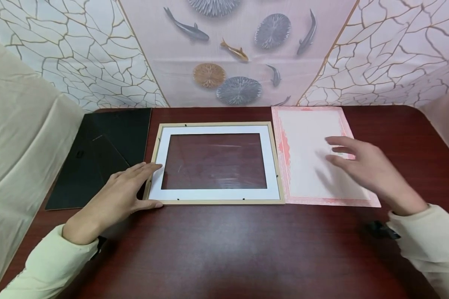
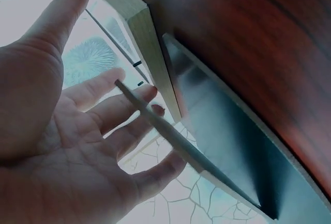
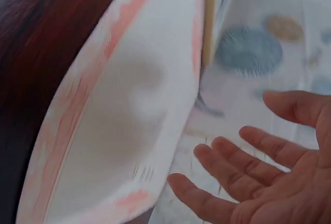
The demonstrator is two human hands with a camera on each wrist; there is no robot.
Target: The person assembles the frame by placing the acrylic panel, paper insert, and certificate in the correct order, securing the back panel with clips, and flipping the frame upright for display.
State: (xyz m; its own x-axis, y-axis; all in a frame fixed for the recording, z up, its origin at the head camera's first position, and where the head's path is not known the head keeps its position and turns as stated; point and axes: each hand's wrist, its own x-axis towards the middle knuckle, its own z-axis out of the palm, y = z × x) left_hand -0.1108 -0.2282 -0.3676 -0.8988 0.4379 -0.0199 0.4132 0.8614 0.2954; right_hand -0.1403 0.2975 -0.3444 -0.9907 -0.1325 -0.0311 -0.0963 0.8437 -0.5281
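Note:
A picture frame [image 1: 217, 124] with a light wooden rim and a white mat [image 1: 217, 194] lies flat in the middle of the table. My left hand [image 1: 114, 195] touches its left side, thumb at the near corner and fingertips by the left edge; the left wrist view shows these fingers [image 2: 124, 100] loosely extended. Over a sheet of paper with a pink patterned border [image 1: 299, 158], right of the frame, hovers my right hand [image 1: 366, 166]. Its fingers are spread and hold nothing, also seen in the right wrist view.
A black frame backing board [image 1: 93, 166] with a stand flap [image 1: 110, 151] lies at the left, partly beneath my left hand in the head view. Behind the dark red wooden table [image 1: 247, 249] hangs a patterned cloth [image 1: 243, 62]. A pale cloth [image 1: 18, 137] borders the left side.

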